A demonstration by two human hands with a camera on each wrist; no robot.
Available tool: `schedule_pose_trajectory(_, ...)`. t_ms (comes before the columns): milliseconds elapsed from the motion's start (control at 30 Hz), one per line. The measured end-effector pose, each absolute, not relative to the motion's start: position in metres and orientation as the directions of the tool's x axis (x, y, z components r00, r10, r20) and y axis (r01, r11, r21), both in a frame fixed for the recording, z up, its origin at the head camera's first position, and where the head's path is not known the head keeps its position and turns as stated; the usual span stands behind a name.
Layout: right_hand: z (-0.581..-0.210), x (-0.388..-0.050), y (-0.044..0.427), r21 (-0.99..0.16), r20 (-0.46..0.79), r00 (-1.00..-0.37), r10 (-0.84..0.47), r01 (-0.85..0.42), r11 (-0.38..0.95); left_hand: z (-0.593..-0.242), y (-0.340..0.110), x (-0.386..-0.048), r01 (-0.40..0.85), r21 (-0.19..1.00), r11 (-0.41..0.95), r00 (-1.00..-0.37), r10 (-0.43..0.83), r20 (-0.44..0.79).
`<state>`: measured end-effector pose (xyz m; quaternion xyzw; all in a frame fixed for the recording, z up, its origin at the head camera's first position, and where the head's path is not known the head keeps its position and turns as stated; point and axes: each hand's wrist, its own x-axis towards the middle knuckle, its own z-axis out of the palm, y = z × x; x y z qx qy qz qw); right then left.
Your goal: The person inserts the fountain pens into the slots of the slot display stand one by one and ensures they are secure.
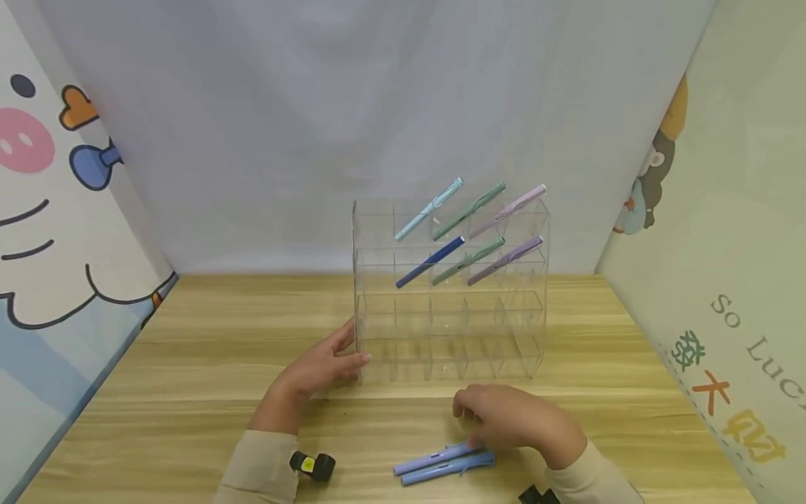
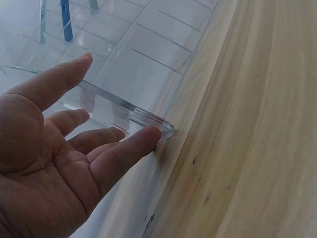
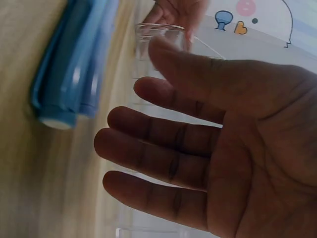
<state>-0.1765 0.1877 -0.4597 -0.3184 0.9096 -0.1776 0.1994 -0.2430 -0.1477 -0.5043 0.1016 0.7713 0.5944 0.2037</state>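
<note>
A clear acrylic pen rack (image 1: 448,301) stands upright on the table. My left hand (image 1: 324,364) touches its lower left side edge, with fingers fairly straight; in the left wrist view, the rack's bottom corner lies against one fingertip of the hand (image 2: 64,153). Near the front of the table lie a periwinkle pen (image 1: 428,461) and a blue pen (image 1: 443,470), side by side. Above their right ends hovers my right hand (image 1: 513,420), its fingers loosely bent. Nothing is between the fingers of the hand (image 3: 213,144) in the right wrist view, and the blue pen (image 3: 64,69) is beside them.
Slanted pens fill part of the rack's upper two rows: light blue (image 1: 429,210), green (image 1: 469,211) and lilac (image 1: 507,211) above, dark blue (image 1: 431,262), green (image 1: 469,261) and purple (image 1: 505,260) below. A grey curtain (image 1: 264,140) hangs behind; printed panels flank the wooden table (image 1: 220,329).
</note>
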Motion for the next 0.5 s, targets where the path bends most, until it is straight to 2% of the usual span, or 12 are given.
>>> schedule_pose_trajectory(233,-0.471,-0.178,0.18,-0.454,-0.313,-0.699,-0.643,-0.485,0.748,-0.501,-0.147,-0.243,-0.091,0.959,0.269,-0.895,0.4,-0.197)
schedule_pose_trajectory(500,-0.477,-0.174,0.175,-0.373,-0.284,-0.714,-0.639,-0.532,0.76,-0.504,-0.148,-0.244,-0.089,0.962,0.26,-0.895,0.403,-0.192)
